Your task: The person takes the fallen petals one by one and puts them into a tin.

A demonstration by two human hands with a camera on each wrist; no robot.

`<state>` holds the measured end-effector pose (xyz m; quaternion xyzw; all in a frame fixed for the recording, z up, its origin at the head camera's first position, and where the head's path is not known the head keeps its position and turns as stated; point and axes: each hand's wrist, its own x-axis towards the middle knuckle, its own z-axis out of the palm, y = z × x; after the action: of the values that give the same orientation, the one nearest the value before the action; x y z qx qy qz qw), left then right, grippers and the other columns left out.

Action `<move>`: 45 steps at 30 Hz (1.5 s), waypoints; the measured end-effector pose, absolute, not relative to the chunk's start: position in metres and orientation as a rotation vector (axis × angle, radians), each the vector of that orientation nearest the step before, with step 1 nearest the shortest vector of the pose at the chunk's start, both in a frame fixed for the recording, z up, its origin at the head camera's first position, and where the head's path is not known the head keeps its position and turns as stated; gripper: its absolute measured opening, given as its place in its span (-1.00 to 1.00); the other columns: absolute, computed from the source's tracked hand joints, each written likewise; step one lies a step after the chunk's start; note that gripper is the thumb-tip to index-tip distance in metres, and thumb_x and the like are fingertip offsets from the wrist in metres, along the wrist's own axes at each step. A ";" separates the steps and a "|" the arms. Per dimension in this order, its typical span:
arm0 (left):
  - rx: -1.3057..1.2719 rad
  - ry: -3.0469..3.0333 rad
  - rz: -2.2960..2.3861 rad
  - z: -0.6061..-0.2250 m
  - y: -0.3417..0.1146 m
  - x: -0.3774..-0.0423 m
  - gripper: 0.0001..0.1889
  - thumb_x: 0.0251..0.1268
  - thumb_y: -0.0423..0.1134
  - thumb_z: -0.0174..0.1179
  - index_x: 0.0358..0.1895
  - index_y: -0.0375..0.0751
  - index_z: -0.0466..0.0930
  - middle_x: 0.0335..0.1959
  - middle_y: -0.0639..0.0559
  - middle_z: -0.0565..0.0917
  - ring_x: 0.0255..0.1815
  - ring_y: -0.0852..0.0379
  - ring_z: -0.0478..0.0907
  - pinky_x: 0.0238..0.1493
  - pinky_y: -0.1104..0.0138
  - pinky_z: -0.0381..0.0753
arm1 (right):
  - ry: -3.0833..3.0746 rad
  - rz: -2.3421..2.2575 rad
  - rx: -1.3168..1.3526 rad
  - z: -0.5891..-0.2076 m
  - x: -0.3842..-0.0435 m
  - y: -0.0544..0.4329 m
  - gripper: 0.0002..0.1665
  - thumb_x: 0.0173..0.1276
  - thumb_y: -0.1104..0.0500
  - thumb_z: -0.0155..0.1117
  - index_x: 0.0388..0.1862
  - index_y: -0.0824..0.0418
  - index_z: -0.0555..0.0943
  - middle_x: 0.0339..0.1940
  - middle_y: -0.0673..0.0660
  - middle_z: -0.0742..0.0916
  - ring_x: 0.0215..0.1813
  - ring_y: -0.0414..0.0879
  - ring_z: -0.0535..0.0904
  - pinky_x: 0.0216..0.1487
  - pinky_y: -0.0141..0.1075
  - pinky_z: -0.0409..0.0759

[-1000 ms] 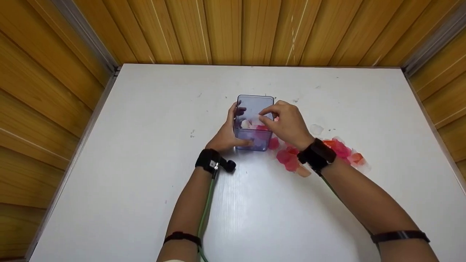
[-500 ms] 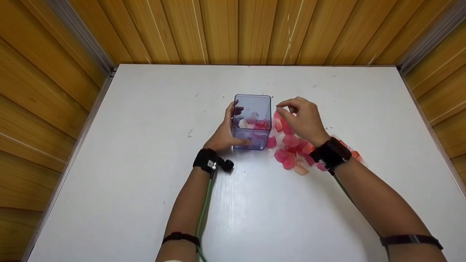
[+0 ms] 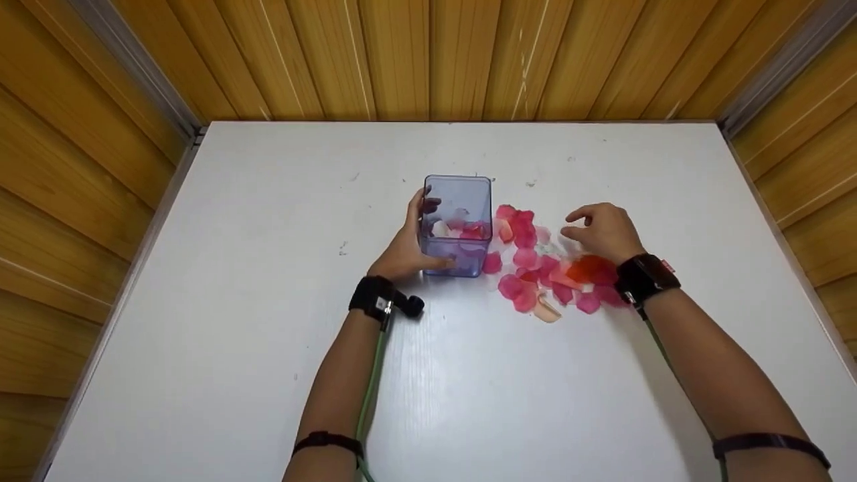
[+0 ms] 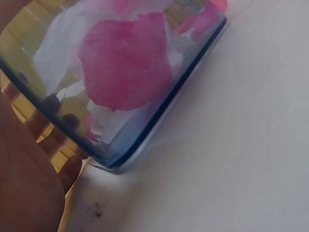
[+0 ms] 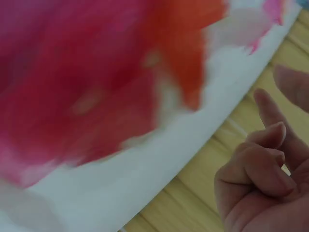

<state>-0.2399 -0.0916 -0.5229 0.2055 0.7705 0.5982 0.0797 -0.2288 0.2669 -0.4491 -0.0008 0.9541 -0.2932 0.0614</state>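
Note:
A clear bluish plastic box (image 3: 469, 191) stands on the table with several pink and white fake petals (image 3: 473, 231) inside. My left hand (image 3: 400, 251) grips its left side, the thumb across the near wall and the fingers round the far side. Through the wall in the left wrist view, a large pink petal (image 4: 125, 63) shows. To the right of the box, my right hand (image 3: 606, 231) hovers at the far edge of the loose petals (image 3: 525, 258). In the right wrist view its thumb and index finger are apart, the other fingers curl loosely, and nothing shows between them.
Pink, red, orange and pale petals (image 5: 82, 87) lie scattered and overlapping from the box's right side to below my right wrist. The white table (image 3: 268, 301) ends at wood-look panels (image 3: 402, 60) at the back and sides. Green cables (image 3: 375, 375) run along both forearms.
My right hand has moved from over the box out to the right, above the petals, and its thumb and index finger have parted. My left hand keeps its grip on the box.

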 end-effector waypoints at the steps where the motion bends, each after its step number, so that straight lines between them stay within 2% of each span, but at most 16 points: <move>1: 0.607 2.306 1.791 -0.523 -0.093 -0.239 0.48 -0.19 0.00 0.69 0.68 0.13 -0.36 0.57 -0.08 0.20 0.57 0.02 0.15 0.56 -0.03 0.14 | 2.864 -0.874 0.035 -0.452 -0.229 0.269 -0.55 0.41 0.09 0.41 0.15 0.36 0.71 0.01 0.41 0.66 -0.01 0.22 0.48 -0.08 -0.04 0.56; 9: 0.570 2.314 1.789 -0.524 -0.100 -0.236 0.48 -0.18 -0.01 0.70 0.68 0.17 -0.36 0.57 -0.05 0.20 0.57 -0.01 0.16 0.55 -0.05 0.14 | 2.814 -0.857 0.148 -0.464 -0.233 0.269 -0.62 0.42 0.13 0.41 0.09 0.35 0.74 -0.03 0.36 0.69 -0.07 0.17 0.50 -0.21 -0.21 0.58; 16: 0.578 2.327 1.791 -0.525 -0.101 -0.235 0.48 -0.17 -0.01 0.69 0.68 0.15 -0.37 0.58 -0.08 0.19 0.56 -0.02 0.19 0.54 -0.03 0.18 | 2.877 -0.841 0.118 -0.469 -0.234 0.267 -0.66 0.44 0.12 0.38 0.01 0.36 0.77 -0.31 0.27 0.68 -0.18 0.14 0.48 -0.23 -0.15 0.50; 21: 0.596 2.324 1.789 -0.526 -0.100 -0.235 0.49 -0.18 -0.03 0.69 0.68 0.12 -0.39 0.58 -0.12 0.18 0.55 -0.03 0.21 0.54 -0.03 0.18 | 2.931 -0.886 0.088 -0.465 -0.232 0.261 -0.68 0.45 0.12 0.36 -0.01 0.35 0.78 -0.31 0.27 0.69 -0.19 0.12 0.46 -0.23 -0.13 0.43; 27: 0.601 2.305 1.817 -0.526 -0.098 -0.236 0.47 -0.17 -0.06 0.70 0.67 0.16 -0.36 0.56 -0.09 0.20 0.53 0.01 0.22 0.54 -0.01 0.17 | 3.007 -1.073 -0.055 -0.438 -0.227 0.231 -0.70 0.47 0.12 0.38 0.00 0.32 0.79 -0.21 0.30 0.68 -0.13 0.11 0.46 -0.18 -0.13 0.43; 35: 0.633 2.267 1.869 -0.526 -0.095 -0.237 0.45 -0.19 -0.05 0.71 0.66 0.21 -0.30 0.50 -0.04 0.23 0.51 0.06 0.22 0.53 0.05 0.21 | 3.023 -1.347 -0.411 -0.399 -0.211 0.165 -0.77 0.41 0.16 0.46 -0.06 0.27 0.82 -0.31 0.24 0.69 -0.17 0.06 0.49 -0.14 -0.16 0.43; 41: 0.637 2.238 1.880 -0.525 -0.092 -0.238 0.46 -0.20 -0.09 0.71 0.66 0.21 -0.31 0.50 -0.06 0.23 0.48 0.03 0.25 0.52 0.03 0.24 | 2.984 -1.276 -0.581 -0.394 -0.204 0.132 -0.79 0.38 0.17 0.48 -0.11 0.28 0.84 -0.36 0.19 0.65 -0.19 0.06 0.52 -0.16 -0.17 0.46; 45: 0.629 2.248 1.853 -0.524 -0.090 -0.240 0.46 -0.19 -0.04 0.69 0.67 0.21 -0.33 0.51 -0.03 0.22 0.47 0.04 0.27 0.50 0.03 0.25 | 2.999 -1.155 -0.596 -0.400 -0.205 0.124 -0.79 0.36 0.19 0.49 -0.10 0.27 0.83 -0.40 0.20 0.61 -0.25 0.06 0.49 -0.25 -0.19 0.39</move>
<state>-0.2395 -0.0903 -0.5242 0.2105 0.7518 0.6197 0.0805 -0.2050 0.1238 -0.3998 -0.1820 0.9157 -0.3527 -0.0635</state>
